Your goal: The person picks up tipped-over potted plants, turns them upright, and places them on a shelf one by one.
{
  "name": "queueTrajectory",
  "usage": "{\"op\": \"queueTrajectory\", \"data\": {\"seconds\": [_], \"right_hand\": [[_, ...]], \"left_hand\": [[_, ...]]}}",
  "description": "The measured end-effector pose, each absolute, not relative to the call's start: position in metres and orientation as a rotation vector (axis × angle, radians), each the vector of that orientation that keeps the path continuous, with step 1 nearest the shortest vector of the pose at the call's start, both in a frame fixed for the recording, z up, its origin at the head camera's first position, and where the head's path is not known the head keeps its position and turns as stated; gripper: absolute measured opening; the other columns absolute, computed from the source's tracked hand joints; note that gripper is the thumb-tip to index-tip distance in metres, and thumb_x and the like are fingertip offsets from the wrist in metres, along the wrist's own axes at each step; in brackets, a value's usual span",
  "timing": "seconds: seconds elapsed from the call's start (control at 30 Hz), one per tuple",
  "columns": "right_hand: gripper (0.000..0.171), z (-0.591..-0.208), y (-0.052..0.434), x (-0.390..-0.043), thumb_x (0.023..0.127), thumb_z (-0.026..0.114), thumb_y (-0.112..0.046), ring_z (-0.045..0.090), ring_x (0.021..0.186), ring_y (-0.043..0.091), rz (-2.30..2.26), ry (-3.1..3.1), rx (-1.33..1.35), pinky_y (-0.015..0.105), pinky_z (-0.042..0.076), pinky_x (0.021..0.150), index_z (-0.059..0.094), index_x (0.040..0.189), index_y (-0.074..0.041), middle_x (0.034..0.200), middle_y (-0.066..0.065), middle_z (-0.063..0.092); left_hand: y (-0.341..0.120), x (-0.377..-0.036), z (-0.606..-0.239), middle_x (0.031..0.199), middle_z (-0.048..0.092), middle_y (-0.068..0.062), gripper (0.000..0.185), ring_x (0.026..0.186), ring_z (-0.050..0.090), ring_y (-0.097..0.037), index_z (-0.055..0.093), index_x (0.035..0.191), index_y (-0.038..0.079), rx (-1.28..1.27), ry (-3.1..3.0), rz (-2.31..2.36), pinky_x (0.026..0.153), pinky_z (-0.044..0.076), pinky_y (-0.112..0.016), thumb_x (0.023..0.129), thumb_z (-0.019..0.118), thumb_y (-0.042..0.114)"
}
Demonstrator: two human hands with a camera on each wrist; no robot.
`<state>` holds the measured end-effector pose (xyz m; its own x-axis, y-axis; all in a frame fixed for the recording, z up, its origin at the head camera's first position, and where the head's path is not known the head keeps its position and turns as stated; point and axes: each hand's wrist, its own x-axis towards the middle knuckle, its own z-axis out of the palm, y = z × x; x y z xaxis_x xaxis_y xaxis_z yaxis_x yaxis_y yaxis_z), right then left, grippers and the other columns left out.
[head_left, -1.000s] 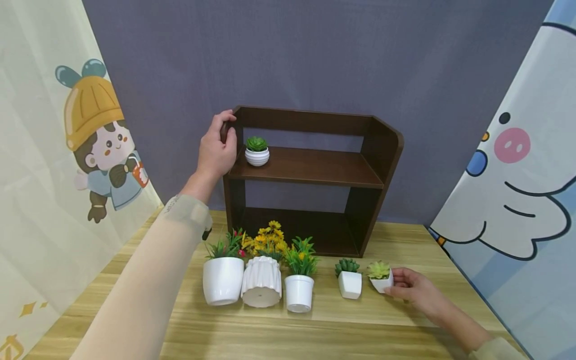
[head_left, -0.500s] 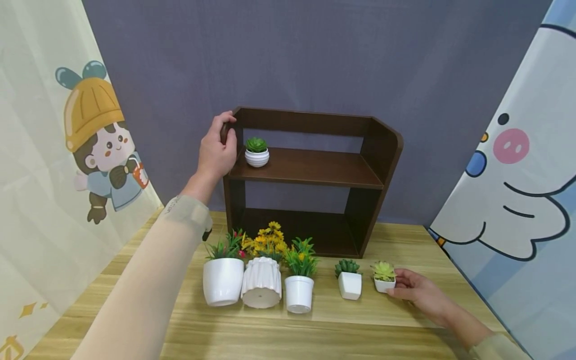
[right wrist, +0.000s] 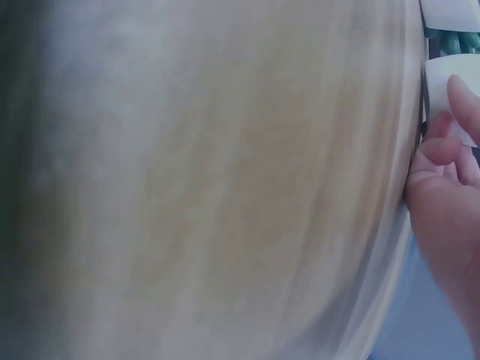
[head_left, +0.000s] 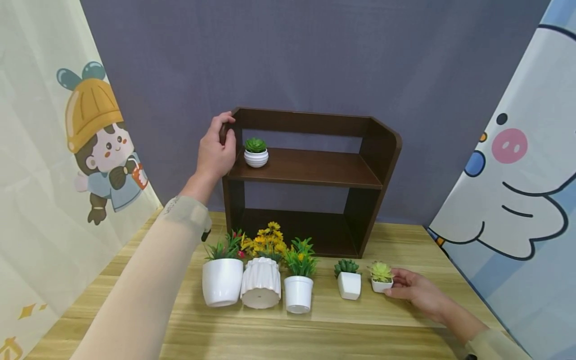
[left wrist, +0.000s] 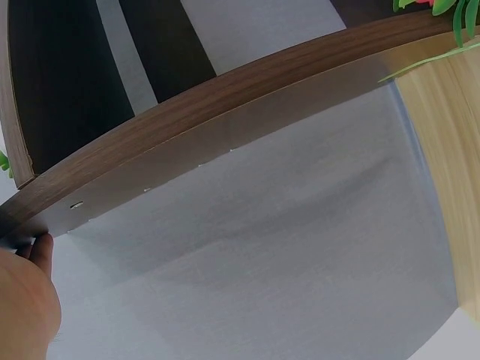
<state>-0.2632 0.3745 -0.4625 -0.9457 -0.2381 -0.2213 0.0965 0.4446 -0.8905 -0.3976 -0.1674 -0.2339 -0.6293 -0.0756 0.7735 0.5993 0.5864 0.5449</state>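
Note:
A dark brown two-level shelf (head_left: 310,170) stands at the back of the wooden table (head_left: 315,325). My left hand (head_left: 216,150) grips its upper left corner; the left wrist view shows the shelf's side panel (left wrist: 225,127) up close. A small round white pot with a green succulent (head_left: 256,152) sits on the shelf's upper board, just right of that hand. My right hand (head_left: 411,289) rests on the table and pinches a tiny white pot with a yellow-green succulent (head_left: 381,278). The right wrist view shows the fingers (right wrist: 450,142) against that pot (right wrist: 446,82).
A row of white pots stands in front of the shelf: a red-flowered one (head_left: 222,275), a ribbed one with yellow flowers (head_left: 261,280), a small green one (head_left: 299,287) and an angular succulent pot (head_left: 348,281). Cartoon curtains hang left (head_left: 67,150) and right (head_left: 517,175).
The tiny yellow-green succulent pot, tilted in my right hand a second ago, now stands upright on the table. The left hand has not moved.

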Motion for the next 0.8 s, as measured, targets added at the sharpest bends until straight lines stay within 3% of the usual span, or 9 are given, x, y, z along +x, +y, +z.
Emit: {"op": "queueTrajectory", "data": {"seconds": [0.23,0.47,0.8], "right_hand": [[0.082,-0.4624,0.3735,-0.2638,0.102,0.077,-0.013,0.061,0.120,0.019,-1.513,2.387,-0.121,0.024,0.057,0.093,0.030,0.160,0.021,0.147,0.028,0.057],[0.084,-0.4635,0.3759,-0.2639,0.101,0.077,-0.009,0.066,0.123,0.020,-1.534,2.334,-0.203,0.024,0.058,0.095,0.025,0.159,0.024,0.150,0.036,0.054],[0.084,-0.4643,0.3757,-0.2650,0.100,0.077,-0.007,0.065,0.119,0.014,-1.563,2.300,-0.227,0.024,0.059,0.095,0.025,0.159,0.025,0.149,0.034,0.055]], "left_hand": [[-0.1682,-0.3970,-0.2341,0.169,0.053,-0.002,0.033,0.144,0.061,-0.031,0.058,0.145,0.014,-0.416,-2.015,-1.073,0.110,0.050,-0.055,0.115,0.046,0.022],[-0.1675,-0.3975,-0.2347,0.169,0.053,-0.002,0.034,0.149,0.057,-0.029,0.058,0.145,0.014,-0.416,-2.022,-1.076,0.114,0.049,-0.056,0.114,0.047,0.021],[-0.1678,-0.3971,-0.2338,0.170,0.052,-0.002,0.034,0.143,0.061,-0.032,0.057,0.146,0.013,-0.418,-2.024,-1.077,0.110,0.050,-0.055,0.114,0.046,0.020]]}}
